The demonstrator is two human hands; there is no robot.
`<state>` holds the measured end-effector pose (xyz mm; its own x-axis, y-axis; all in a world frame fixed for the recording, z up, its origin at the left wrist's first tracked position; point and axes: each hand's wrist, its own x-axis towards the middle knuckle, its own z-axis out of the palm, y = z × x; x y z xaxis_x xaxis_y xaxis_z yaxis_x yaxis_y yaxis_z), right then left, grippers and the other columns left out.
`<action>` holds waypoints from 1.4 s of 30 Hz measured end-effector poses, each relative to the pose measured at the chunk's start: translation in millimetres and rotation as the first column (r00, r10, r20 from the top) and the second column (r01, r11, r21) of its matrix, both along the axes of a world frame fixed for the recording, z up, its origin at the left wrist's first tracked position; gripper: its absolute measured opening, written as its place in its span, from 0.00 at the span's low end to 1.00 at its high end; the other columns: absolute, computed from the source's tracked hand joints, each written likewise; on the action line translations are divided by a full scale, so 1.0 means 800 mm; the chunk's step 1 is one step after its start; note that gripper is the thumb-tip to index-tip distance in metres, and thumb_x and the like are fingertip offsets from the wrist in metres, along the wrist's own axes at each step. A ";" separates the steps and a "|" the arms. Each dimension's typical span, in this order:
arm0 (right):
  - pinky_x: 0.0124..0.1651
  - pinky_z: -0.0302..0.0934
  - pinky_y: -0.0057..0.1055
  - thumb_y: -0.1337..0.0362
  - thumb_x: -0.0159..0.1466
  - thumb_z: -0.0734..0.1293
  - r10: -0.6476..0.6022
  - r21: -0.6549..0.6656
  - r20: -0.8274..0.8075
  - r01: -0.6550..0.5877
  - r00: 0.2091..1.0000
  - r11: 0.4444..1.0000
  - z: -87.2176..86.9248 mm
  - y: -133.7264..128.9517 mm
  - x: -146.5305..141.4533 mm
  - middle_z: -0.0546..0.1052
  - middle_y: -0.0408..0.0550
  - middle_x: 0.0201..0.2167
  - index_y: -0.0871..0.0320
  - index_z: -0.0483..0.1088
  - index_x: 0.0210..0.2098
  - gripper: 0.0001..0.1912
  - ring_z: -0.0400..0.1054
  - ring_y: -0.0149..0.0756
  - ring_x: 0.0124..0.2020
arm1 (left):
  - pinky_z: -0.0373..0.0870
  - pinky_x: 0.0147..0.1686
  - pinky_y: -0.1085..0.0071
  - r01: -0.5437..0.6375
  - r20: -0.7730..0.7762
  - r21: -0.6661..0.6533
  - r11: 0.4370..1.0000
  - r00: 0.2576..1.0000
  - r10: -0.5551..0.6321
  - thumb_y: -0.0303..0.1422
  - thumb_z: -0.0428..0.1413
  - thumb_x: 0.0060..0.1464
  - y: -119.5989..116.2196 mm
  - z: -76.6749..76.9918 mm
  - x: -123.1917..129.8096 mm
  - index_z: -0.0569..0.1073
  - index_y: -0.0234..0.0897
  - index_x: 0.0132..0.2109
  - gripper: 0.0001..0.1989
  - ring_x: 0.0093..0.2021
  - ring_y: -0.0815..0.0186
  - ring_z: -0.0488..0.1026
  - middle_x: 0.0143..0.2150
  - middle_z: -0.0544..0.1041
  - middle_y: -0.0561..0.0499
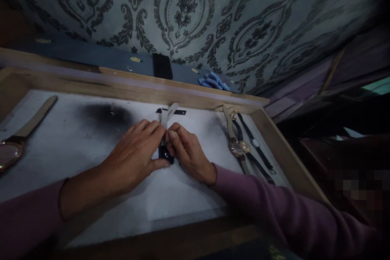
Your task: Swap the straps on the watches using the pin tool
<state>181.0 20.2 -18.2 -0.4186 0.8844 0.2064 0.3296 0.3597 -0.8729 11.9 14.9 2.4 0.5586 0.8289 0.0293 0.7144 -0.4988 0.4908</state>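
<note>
A smartwatch with a black face (166, 154) and a pale grey strap (164, 118) lies on the white tray floor, in the middle of the head view. My left hand (134, 154) closes round its left side, thumb at the lower edge of the face and fingers by the strap. Thumb and forefinger of my right hand (187, 150) are pinched together where strap meets face; what is between them is hidden. Just behind, a thin black strip (179, 112) lies crosswise under the strap's end.
Several wristwatches (236, 148) lie at the tray's right side, and a large brown-strapped watch (12, 152) at its left. Wooden walls (128, 85) surround the work surface. Beyond the back wall are a black phone-like slab (162, 66) and a crumpled blue cloth (214, 81).
</note>
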 end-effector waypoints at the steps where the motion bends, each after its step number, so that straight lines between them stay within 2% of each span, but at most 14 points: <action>1: 0.28 0.55 0.27 0.57 0.72 0.52 0.003 0.006 0.007 -0.003 1.000 1.000 0.000 0.000 0.000 0.62 0.36 0.18 0.55 0.59 0.33 0.14 0.56 0.28 0.19 | 0.64 0.43 0.59 -0.003 -0.003 0.001 1.000 1.000 0.003 0.36 0.60 0.55 0.000 0.000 0.000 0.66 0.38 0.41 0.11 0.46 0.55 0.64 0.44 0.70 0.49; 9: 0.27 0.54 0.26 0.61 0.72 0.53 0.011 0.024 0.015 -0.012 1.000 1.000 -0.002 -0.003 -0.001 0.60 0.35 0.18 0.55 0.58 0.33 0.11 0.56 0.28 0.19 | 0.64 0.42 0.60 -0.010 -0.008 -0.015 1.000 1.000 0.010 0.36 0.61 0.54 -0.001 0.005 0.001 0.65 0.38 0.42 0.14 0.46 0.55 0.64 0.44 0.70 0.49; 28: 0.28 0.57 0.25 0.58 0.73 0.53 0.013 0.007 -0.023 -0.013 1.000 1.000 -0.003 -0.001 0.001 0.62 0.37 0.19 0.56 0.60 0.33 0.14 0.57 0.27 0.21 | 0.64 0.43 0.60 -0.016 0.003 -0.024 1.000 1.000 0.016 0.35 0.61 0.54 0.000 0.002 0.001 0.65 0.38 0.39 0.12 0.46 0.56 0.64 0.42 0.69 0.50; 42: 0.28 0.57 0.25 0.60 0.72 0.53 -0.010 0.036 0.005 0.010 1.000 0.999 -0.003 -0.001 0.001 0.63 0.36 0.18 0.56 0.60 0.33 0.13 0.57 0.27 0.20 | 0.64 0.43 0.60 -0.007 -0.008 -0.004 1.000 1.000 0.007 0.37 0.63 0.53 0.001 -0.001 0.000 0.65 0.38 0.40 0.15 0.47 0.55 0.64 0.44 0.70 0.50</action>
<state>181.5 19.4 -20.4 -0.4105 0.8808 0.2359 0.3378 0.3872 -0.8579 12.3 15.6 2.0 0.5529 0.8329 0.0220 0.7216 -0.4919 0.4871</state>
